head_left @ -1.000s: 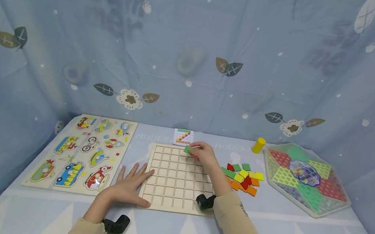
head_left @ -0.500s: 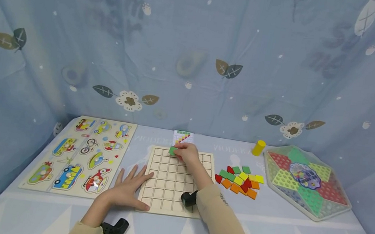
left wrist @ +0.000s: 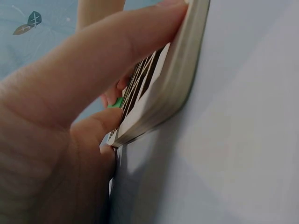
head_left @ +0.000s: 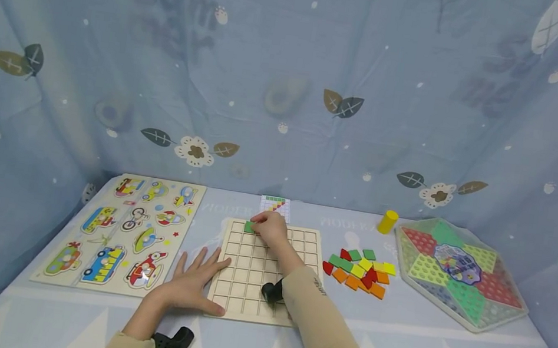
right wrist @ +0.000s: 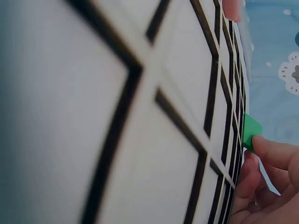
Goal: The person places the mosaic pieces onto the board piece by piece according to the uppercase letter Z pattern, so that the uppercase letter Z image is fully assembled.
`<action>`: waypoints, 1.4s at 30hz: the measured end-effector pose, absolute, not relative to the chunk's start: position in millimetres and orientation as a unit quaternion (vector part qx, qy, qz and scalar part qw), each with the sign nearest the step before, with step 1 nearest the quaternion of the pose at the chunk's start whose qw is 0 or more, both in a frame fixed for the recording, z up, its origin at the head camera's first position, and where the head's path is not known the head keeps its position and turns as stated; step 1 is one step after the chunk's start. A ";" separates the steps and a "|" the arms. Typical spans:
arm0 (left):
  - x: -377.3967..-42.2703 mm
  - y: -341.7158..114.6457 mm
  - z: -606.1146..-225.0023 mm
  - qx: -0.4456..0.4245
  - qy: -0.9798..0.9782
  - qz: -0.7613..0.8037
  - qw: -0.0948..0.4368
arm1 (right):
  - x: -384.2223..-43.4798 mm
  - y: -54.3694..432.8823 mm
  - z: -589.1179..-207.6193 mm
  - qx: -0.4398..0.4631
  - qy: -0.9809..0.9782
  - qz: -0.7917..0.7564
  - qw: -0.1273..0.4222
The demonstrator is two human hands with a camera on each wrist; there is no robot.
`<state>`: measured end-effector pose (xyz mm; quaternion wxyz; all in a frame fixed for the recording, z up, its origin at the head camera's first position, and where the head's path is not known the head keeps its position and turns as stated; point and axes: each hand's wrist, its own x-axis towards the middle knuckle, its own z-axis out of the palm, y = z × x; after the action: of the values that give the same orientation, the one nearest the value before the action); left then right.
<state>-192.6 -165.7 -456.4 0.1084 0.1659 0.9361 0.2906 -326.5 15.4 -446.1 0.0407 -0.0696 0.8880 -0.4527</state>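
Note:
A light wooden grid board (head_left: 247, 279) lies flat on the table in front of the person. The right hand (head_left: 272, 232) reaches over its far edge and pinches a green square tile (head_left: 249, 227) between thumb and finger. In the head view that tile overlaps the far row, near the left corner; the right wrist view shows the green tile (right wrist: 252, 131) tilted against the grid. With fingers spread, the left hand (head_left: 190, 287) rests along the board's left edge, its thumb on the near left corner. A pattern card (head_left: 282, 205) lies just beyond the board, partly covered by the right hand.
Loose red, green, yellow and orange tiles (head_left: 357, 270) lie right of the board. Farther right are a yellow cylinder (head_left: 387, 222) and a hexagonal board in clear plastic (head_left: 434, 285). A wooden vehicle puzzle (head_left: 126, 230) lies on the left. A patterned curtain (head_left: 292, 81) hangs behind.
The right hand has carried the green tile leftward along the board's far row, toward the left corner. The left hand has stayed on the board's edge.

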 end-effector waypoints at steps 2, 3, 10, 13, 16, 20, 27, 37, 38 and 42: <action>-192.3 -165.1 -455.5 0.165 0.936 0.289 0.113 | -325.9 15.3 -445.7 -0.073 0.894 -0.440 0.043; -191.9 -164.6 -454.0 0.163 0.937 0.285 0.117 | -325.6 15.5 -445.4 -0.073 0.897 -0.434 0.045; -191.0 -164.5 -450.9 0.165 0.936 0.288 0.121 | -325.6 14.3 -444.7 -0.079 0.903 -0.418 0.054; -191.2 -165.3 -451.3 0.164 0.938 0.281 0.119 | -325.4 13.7 -443.7 -0.082 0.904 -0.416 0.050; -191.7 -165.3 -451.8 0.164 0.939 0.279 0.118 | -324.9 14.9 -443.0 -0.082 0.904 -0.416 0.049; -192.2 -165.1 -452.1 0.168 0.938 0.279 0.117 | -325.1 19.3 -440.8 -0.081 0.883 -0.457 0.067; -192.2 -165.1 -452.7 0.166 0.938 0.280 0.117 | -328.5 38.0 -439.3 -0.065 0.793 -0.593 0.123; -192.7 -165.6 -456.2 0.162 0.938 0.283 0.117 | -327.1 75.1 -432.8 -0.049 0.789 -0.603 0.108; -192.9 -165.6 -456.5 0.161 0.938 0.282 0.118 | -326.9 78.8 -432.4 -0.049 0.787 -0.606 0.108; -192.7 -165.7 -456.5 0.162 0.938 0.282 0.121 | -325.4 93.4 -430.0 -0.044 0.776 -0.620 0.110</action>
<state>-192.7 -165.7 -456.5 0.1209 0.1619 0.9380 0.2816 -325.4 93.4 -430.0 0.1098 -0.0439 0.7758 -0.6198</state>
